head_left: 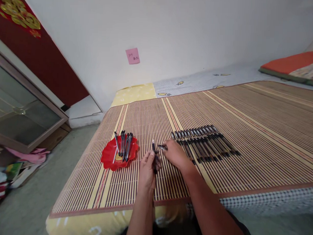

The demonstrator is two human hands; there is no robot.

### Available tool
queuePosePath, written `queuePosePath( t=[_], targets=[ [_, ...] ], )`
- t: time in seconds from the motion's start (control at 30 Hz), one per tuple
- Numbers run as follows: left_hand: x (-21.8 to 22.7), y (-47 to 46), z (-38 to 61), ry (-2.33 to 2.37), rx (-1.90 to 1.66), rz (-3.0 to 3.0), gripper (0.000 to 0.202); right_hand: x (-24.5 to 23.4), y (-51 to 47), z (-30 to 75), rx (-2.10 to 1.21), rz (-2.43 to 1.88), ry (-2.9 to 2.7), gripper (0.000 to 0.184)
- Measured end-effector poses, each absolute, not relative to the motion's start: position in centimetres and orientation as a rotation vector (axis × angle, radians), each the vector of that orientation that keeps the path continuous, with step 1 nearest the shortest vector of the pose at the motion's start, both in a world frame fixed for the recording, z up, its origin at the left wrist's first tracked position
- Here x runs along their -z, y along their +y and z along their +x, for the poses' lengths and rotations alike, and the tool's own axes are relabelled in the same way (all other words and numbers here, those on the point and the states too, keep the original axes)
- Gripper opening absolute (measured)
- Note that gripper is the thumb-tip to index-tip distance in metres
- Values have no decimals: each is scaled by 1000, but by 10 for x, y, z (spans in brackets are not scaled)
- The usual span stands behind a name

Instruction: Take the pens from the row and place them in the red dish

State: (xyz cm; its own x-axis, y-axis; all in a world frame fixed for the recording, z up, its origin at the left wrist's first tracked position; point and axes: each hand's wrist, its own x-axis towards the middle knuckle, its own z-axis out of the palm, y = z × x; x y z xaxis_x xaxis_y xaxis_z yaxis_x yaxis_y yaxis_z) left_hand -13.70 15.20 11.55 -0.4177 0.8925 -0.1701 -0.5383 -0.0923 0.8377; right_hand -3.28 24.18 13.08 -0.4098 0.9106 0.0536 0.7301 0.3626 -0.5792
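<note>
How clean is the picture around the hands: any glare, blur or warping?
Head view: soft light, no strong glare on the striped mat; head view: left hand and right hand readable, but the dark pen parts between them too small for fine detail; head view: checked cloth smeared at lower right; head view: cabinet leaning, likely wide-angle stretch.

Pink note (133, 56) on white wall (190, 36), gold ornament (18, 11) upper left, orange cloth (289, 63) right

Slim dark pens (205, 146) lie side by side.
</note>
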Motion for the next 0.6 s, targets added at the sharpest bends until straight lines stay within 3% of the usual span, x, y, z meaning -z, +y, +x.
queuePosePath(
  t=[0.17, 0.33, 0.6],
  targets=[
    [-113, 152, -138, 1087, -1696, 488, 37, -133, 253, -25, -1025, -1167, -1804, 10],
    [-108, 152, -137, 1135, -1667, 618, 31, -137, 258, -22, -1402, -835, -1327, 23],
    [-104, 151, -135, 1191, -1588, 765, 26, -147, 252, -21, -1526, -737, -1273, 28]
  ],
)
